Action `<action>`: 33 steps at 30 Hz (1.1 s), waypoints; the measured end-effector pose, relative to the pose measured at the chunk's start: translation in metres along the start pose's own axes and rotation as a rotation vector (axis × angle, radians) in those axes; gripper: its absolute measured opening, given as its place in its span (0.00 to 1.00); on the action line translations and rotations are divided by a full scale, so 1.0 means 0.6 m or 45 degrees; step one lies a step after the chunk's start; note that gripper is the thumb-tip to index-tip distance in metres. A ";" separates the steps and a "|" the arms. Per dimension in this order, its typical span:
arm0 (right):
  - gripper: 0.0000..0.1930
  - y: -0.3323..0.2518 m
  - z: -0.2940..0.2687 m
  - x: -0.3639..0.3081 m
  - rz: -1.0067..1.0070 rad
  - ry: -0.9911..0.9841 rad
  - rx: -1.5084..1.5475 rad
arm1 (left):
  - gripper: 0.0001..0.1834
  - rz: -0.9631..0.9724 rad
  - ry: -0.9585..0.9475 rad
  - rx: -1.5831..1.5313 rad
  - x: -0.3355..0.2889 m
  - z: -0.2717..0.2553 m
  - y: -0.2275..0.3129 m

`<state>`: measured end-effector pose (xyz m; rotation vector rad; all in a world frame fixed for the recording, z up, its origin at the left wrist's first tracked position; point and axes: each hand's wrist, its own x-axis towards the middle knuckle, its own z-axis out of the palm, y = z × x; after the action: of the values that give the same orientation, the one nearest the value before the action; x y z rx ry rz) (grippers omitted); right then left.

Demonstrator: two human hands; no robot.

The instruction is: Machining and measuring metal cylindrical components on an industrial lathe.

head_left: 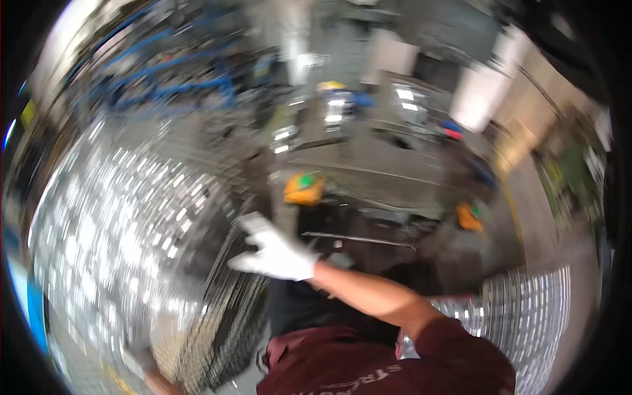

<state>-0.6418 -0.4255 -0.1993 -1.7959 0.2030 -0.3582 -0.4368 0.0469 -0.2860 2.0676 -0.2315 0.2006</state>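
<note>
The right gloved hand (280, 253), centre of frame, was released, fingers apart, directed upper left beside the mesh bin wall (234, 322). The left gloved hand (135, 361), lower left, was nearer the shiny metal parts (118, 224); blur prevented telling its grip. The parts lay left of the right hand and above the left; their individual long axes were unreadable.

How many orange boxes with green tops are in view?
2: one green-topped orange box just beyond the right hand, another orange box farther right. Blur may hide more.
</note>
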 end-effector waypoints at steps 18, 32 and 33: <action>0.19 -0.051 0.328 0.009 0.787 -1.054 1.117 | 0.08 -1.036 0.014 -0.556 -0.193 -0.417 -0.259; 0.18 0.066 0.404 -0.063 1.375 -0.928 1.135 | 0.33 -0.451 -0.698 0.247 -0.047 -0.167 -0.007; 0.18 0.058 0.408 -0.063 1.344 -0.878 1.093 | 0.38 -0.240 -1.050 0.415 -0.056 -0.120 0.065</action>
<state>-0.5905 -0.1993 -0.2919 -0.7028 0.3917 0.8150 -0.4821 0.0938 -0.2264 2.3792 -0.5220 -0.7936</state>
